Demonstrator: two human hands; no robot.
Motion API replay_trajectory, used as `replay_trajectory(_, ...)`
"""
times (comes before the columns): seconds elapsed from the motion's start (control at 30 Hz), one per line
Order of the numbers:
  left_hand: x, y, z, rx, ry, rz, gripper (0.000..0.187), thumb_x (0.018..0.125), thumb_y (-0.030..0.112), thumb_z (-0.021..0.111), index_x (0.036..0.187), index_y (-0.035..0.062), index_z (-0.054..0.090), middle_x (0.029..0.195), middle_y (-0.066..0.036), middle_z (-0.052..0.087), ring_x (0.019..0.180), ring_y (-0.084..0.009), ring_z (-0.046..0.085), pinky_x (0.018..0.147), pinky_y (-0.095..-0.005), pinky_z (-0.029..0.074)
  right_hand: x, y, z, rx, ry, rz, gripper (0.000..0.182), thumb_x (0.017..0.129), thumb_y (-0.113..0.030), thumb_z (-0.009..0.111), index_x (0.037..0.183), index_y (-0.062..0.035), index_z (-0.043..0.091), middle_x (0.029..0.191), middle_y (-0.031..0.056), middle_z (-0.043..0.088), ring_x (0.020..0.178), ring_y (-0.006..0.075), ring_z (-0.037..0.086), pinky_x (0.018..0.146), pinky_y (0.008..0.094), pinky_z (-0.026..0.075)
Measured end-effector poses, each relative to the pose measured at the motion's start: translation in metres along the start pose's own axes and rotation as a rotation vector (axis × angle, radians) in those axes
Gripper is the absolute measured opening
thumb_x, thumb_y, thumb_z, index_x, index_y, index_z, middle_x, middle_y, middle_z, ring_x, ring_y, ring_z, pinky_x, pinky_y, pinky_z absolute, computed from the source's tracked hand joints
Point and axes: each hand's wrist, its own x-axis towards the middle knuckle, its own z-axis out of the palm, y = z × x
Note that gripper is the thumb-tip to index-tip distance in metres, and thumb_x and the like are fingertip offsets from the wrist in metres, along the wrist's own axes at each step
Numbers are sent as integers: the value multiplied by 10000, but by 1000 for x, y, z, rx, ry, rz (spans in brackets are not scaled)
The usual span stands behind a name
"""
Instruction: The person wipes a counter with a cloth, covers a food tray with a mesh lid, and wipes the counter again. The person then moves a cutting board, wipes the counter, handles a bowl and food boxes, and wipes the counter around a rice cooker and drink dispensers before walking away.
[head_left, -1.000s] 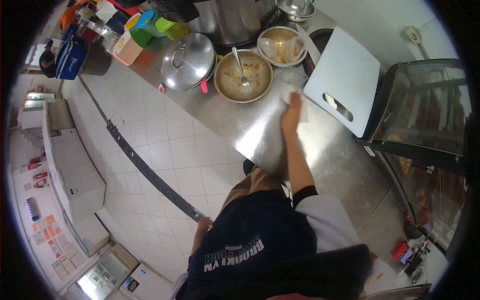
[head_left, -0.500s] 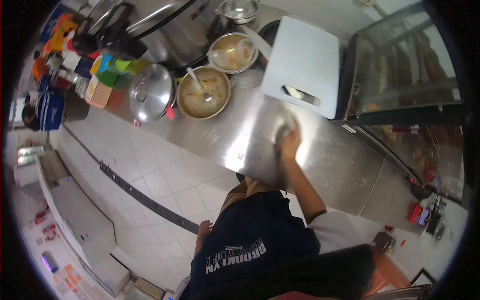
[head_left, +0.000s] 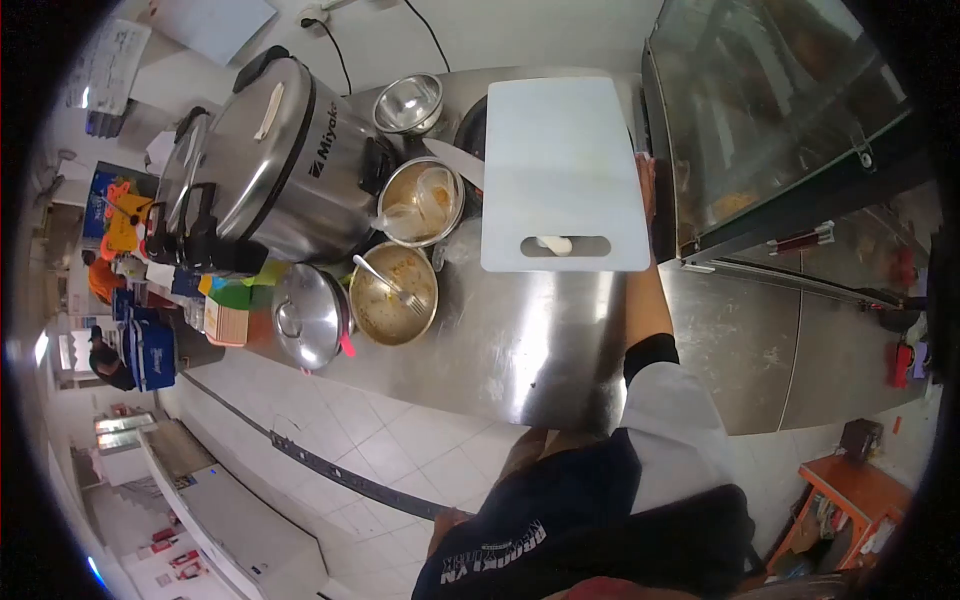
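Note:
My right hand (head_left: 648, 188) is at the right edge of a white cutting board (head_left: 565, 165), in the gap beside the glass-fronted case. Most of its fingers are hidden by the board, so what it holds, if anything, does not show. Through the board's handle slot a small whitish thing (head_left: 555, 245) is visible. A knife blade (head_left: 455, 160) and the rim of a dark pan (head_left: 474, 128) stick out from under the board's left side. My left hand (head_left: 450, 522) hangs low by the apron, above the floor, its fingers mostly out of sight.
Left of the board stand a used bowl with a fork (head_left: 393, 293), a bowl holding a plastic bag (head_left: 422, 200), a steel bowl (head_left: 410, 104), a lidded pan (head_left: 308, 316) and a large Miyako cooker (head_left: 290, 165). The glass case (head_left: 780, 120) borders the right side.
My right hand has moved from the bare steel counter up to the far right side of the board. The view has turned, showing more of the wall and the cooker.

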Motion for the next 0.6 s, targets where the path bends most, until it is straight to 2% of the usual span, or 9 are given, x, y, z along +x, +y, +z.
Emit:
replay_trajectory(0.1,-2,9,-7,-37,-31,-16,223,754,368,586,900,212,650,940,-17,627,905,-235,571,755,-374,462,-5,4,2,-26,-64,-4,434,839,-45,453,1264,20,394,1322,184,383,1272,301,299,1065,374,219)
replay_trajectory(0.2,14,15,-15,-41,-69,-16,252,758,387,577,912,197,637,940,-31,625,908,-242,574,754,-378,466,-66,-18,4,82,-181,169,413,837,-4,424,1250,15,417,1305,184,406,1262,284,323,1064,359,226)
replay_trajectory(0.3,40,21,-22,-35,-97,-10,282,762,405,569,923,181,625,940,-44,624,911,-249,576,753,-382,471,-154,-91,-24,518,-405,416,404,835,36,395,1236,10,440,1288,184,428,1252,267,347,1063,344,233)
replay_trajectory(0.37,59,24,-27,-27,-110,5,302,764,417,563,931,171,617,939,-53,623,913,-254,578,753,-384,474,-173,-139,-68,627,-659,273,405,833,63,376,1226,6,455,1277,185,443,1245,255,363,1063,333,238)
replay_trajectory(0.4,67,24,-30,-19,-118,11,313,765,423,560,935,166,613,939,-57,623,913,-256,579,753,-386,475,-149,-160,-103,528,-841,146,517,744,159,355,1215,-13,481,1285,179,438,1234,243,384,1060,338,253)
replay_trajectory(0.43,75,26,-33,-15,-126,20,323,766,430,557,939,161,608,939,-62,622,914,-259,580,753,-387,477,-152,-163,-112,676,-809,217,584,674,177,350,1195,-31,509,1269,164,465,1232,244,389,1060,335,251)
replay_trajectory(0.53,92,27,-42,-1,-148,38,355,770,448,549,951,146,596,939,-75,621,917,-266,583,752,-391,481,-129,-139,-158,744,-884,511,605,636,187,336,1165,-30,535,1226,167,501,1197,271,428,1042,334,277)
replay_trajectory(0.6,99,25,-47,11,-168,51,377,772,460,543,958,135,588,939,-84,620,919,-270,585,752,-393,484,-86,-134,-187,584,-668,695,589,632,190,348,1140,-26,553,1190,181,523,1160,295,463,1019,330,311)
